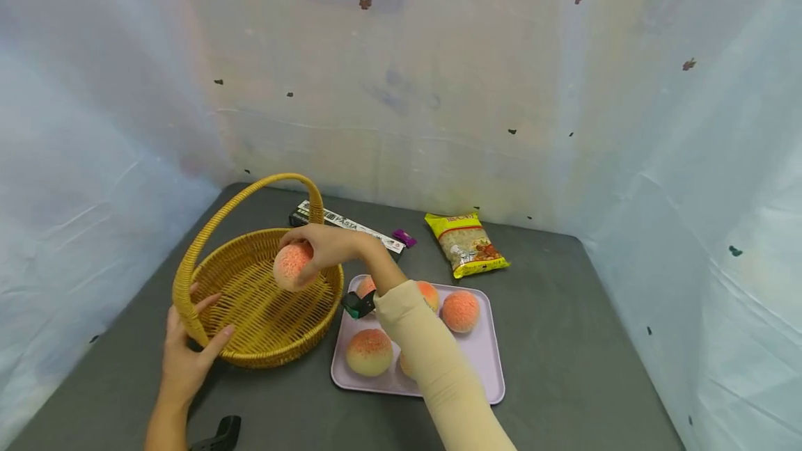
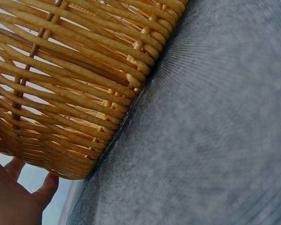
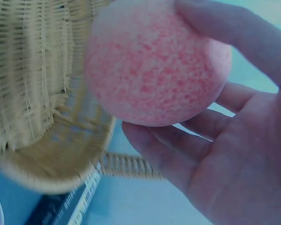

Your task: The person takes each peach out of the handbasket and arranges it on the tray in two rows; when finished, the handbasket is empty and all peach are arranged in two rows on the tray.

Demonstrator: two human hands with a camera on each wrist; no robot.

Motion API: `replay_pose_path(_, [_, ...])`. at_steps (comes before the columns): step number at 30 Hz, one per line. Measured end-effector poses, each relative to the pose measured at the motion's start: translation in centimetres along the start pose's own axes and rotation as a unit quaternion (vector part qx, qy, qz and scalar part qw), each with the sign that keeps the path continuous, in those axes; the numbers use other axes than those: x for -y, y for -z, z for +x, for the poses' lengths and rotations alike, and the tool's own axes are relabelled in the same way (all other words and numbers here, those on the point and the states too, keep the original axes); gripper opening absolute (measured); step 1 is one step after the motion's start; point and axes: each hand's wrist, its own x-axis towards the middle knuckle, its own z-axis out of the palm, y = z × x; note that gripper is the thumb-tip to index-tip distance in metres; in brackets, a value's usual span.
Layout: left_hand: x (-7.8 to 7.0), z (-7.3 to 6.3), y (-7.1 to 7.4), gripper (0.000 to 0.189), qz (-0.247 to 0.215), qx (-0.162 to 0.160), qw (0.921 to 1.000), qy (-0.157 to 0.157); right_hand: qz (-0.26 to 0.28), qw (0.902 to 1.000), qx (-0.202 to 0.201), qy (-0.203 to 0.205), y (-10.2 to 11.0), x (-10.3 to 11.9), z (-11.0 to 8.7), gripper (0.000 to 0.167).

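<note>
A yellow woven basket [image 1: 269,359] with a tall arched handle [image 1: 216,218] stands on the left of the table. My left hand [image 1: 188,353] grips its left side at the foot of the handle, thumb and fingers reaching over the rim. In the left wrist view that hand [image 2: 18,192] shows at the woven wall [image 2: 70,70]. My right hand [image 1: 328,246] holds a pink-speckled peach [image 1: 290,266] over the inside of the basket. The right wrist view shows the thumb on one side of the peach [image 3: 154,65] and the fingers on the other.
A lilac tray [image 1: 485,367] right of the basket bears several peaches [image 1: 370,352], partly hidden by my right forearm. Behind are a black-and-white pasta box [image 1: 351,225], a small purple packet [image 1: 404,237] and a yellow food bag [image 1: 466,246]. Pale sheeting [image 1: 401,124] surrounds the table.
</note>
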Motion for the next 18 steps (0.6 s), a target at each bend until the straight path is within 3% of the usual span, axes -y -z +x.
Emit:
replay_pose_path(10, [-0.1,-0.2,0.4,0.054,-0.008,-0.003,1.0000,0.003,0.000,0.9984,-0.051,0.025,1.6,-1.4,-6.0,0.067])
replay_pose_path(18, [-0.3,0.0,0.1,0.054,-0.010,0.002,0.9999,0.002,0.012,0.9955,-0.090,0.029,1.2,-2.7,-10.7,0.068])
